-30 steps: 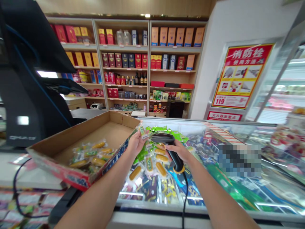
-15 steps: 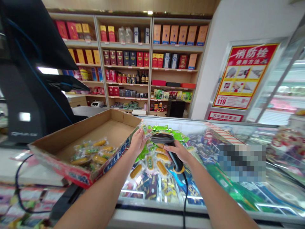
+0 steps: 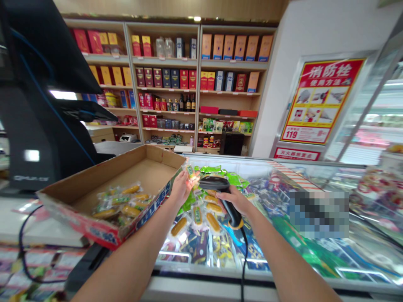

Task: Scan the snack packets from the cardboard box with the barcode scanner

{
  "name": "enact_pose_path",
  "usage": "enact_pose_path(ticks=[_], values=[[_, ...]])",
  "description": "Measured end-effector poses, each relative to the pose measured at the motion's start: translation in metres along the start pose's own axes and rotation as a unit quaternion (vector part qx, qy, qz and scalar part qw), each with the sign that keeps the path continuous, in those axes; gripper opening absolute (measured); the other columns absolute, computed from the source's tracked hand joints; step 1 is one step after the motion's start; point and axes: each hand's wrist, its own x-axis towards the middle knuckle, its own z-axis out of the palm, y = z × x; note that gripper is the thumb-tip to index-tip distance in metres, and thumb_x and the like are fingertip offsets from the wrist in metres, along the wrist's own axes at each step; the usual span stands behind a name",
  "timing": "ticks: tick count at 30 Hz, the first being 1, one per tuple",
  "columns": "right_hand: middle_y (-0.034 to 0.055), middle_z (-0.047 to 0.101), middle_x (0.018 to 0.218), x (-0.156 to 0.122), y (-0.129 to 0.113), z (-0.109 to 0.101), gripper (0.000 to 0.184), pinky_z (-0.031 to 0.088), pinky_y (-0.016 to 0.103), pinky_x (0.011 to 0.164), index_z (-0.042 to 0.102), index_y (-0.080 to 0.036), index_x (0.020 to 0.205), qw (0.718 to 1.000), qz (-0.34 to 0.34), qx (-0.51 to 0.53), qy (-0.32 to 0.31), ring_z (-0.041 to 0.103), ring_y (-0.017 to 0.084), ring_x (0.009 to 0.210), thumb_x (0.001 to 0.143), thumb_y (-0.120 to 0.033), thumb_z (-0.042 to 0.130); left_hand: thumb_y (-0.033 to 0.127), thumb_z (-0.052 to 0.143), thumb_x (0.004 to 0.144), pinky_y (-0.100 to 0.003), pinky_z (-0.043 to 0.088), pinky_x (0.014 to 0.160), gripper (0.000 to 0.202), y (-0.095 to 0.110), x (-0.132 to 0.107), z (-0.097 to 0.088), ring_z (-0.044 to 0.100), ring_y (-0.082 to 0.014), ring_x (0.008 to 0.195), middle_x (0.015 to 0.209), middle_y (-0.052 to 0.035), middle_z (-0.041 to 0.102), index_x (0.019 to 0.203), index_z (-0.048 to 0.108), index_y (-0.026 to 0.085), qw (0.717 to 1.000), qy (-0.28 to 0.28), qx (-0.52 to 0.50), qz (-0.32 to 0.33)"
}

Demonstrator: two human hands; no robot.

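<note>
My left hand (image 3: 181, 187) is closed on a small clear-wrapped snack packet (image 3: 190, 170) with a green label, held up just left of the scanner's head. My right hand (image 3: 234, 199) grips the handle of a black barcode scanner (image 3: 215, 183), its head facing the packet. A reddish-white light shows on my left fingers and the packet. Below my hands, several yellow wrapped snacks (image 3: 213, 222) lie on the glass counter (image 3: 261, 161), beside bright green packets (image 3: 231, 178). More wrapped snacks (image 3: 130, 209) are in the open cardboard box (image 3: 94, 180) to the left.
A black checkout terminal (image 3: 40, 109) stands at the left behind the box. The scanner's cable (image 3: 244, 260) hangs over the counter's front edge. Shelves of boxed goods (image 3: 170, 77) line the far wall. A red poster (image 3: 324, 100) hangs at the right.
A bright light now shines on the packet and my left fingers in front of the scanner. Both hands stay in nearly the same place; the view has shifted very slightly.
</note>
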Motion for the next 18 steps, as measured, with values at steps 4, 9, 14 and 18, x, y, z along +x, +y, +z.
enact_pose_path(ticks=[4,9,14,18], values=[[-0.0010,0.057,0.045,-0.0002,0.0001,-0.0007,0.026,0.038,0.024,0.035,0.060,-0.020,0.071,1.000,0.002,0.008,0.011,0.048,0.013,0.033,0.070,-0.044,0.071,0.025,0.073,0.080,-0.037,0.055,0.088,0.017,0.0008,-0.0011,0.0003,0.070,-0.0240,0.099,0.093,-0.0090,0.073,0.088,0.063,0.014,1.000,0.007,0.015,-0.010],[-0.0007,0.058,0.046,-0.0012,-0.0009,-0.0006,0.025,0.038,0.024,0.036,0.061,-0.019,0.070,1.000,0.007,0.004,0.015,0.049,0.012,0.034,0.071,-0.042,0.070,0.033,0.078,0.075,-0.032,0.056,0.081,0.027,0.0017,-0.0028,0.0008,0.071,-0.0206,0.090,0.089,-0.0062,0.072,0.087,0.063,0.015,0.999,-0.001,0.037,0.004],[-0.0003,0.059,0.047,-0.0009,-0.0013,-0.0021,0.028,0.041,0.024,0.038,0.063,-0.017,0.073,0.999,0.007,-0.002,0.047,0.051,0.013,0.035,0.071,-0.044,0.070,0.042,0.082,0.067,-0.025,0.052,0.072,0.037,0.0010,-0.0041,0.0019,0.066,-0.0139,0.075,0.077,0.0000,0.067,0.084,0.062,0.016,0.991,-0.014,0.121,0.059],[0.0003,0.061,0.049,0.0014,-0.0021,-0.0051,0.030,0.040,0.024,0.039,0.065,-0.016,0.077,0.994,-0.003,0.011,0.111,0.054,0.013,0.038,0.070,-0.044,0.070,0.041,0.080,0.066,-0.024,0.048,0.074,0.034,-0.0012,0.0001,-0.0021,0.062,-0.0129,0.074,0.079,0.0000,0.068,0.084,0.064,0.017,0.962,0.002,0.233,0.141]])
